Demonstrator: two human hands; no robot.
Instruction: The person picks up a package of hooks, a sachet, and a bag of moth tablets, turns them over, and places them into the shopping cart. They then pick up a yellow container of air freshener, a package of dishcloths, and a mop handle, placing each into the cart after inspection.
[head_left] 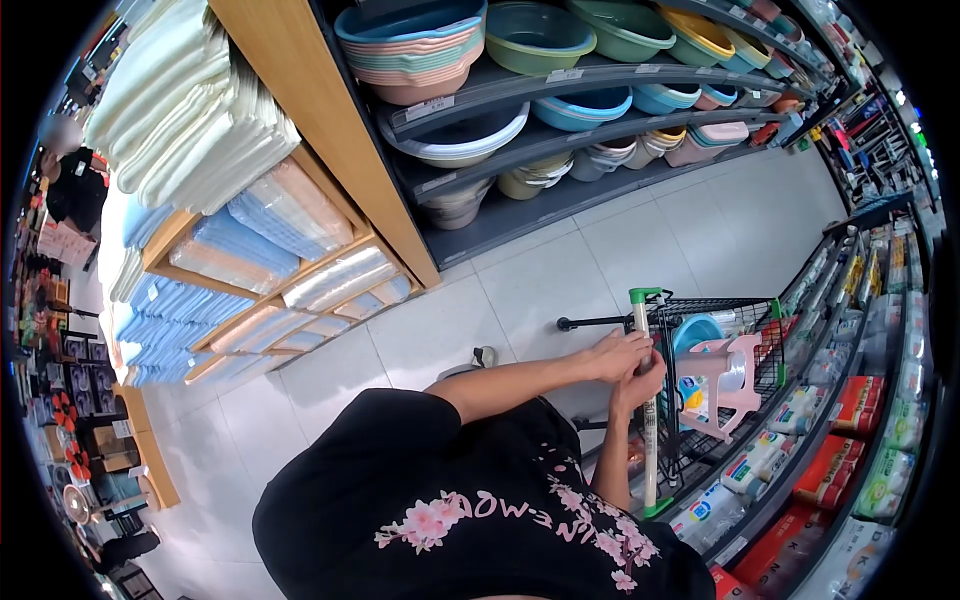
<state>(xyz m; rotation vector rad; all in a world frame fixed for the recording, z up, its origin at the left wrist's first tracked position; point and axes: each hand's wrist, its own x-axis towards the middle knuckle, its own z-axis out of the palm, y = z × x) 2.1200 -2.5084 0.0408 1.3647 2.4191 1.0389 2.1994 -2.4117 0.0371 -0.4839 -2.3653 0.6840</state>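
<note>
My left hand (615, 356) is closed at the upper part of the shopping cart's pale handle (651, 455), its fingers bent over the bar. Just below it, my right hand (640, 384) is also closed at the handle, close against the left. The fingertips overlap, and whether anything small lies between them cannot be made out. In the black wire cart (770, 312) are a pink plastic stool or rack (712, 372), a light blue basin (697, 330) and a yellow-and-blue package (691, 391).
Shelves of stacked basins (540, 40) stand at the top. Folded white towels (190, 120) and blue packs (170, 325) fill the wooden shelf at left. Packaged rolls (760, 460) line the right shelf beside the cart. A person (78, 188) stands far left. Tiled floor (440, 330) lies between.
</note>
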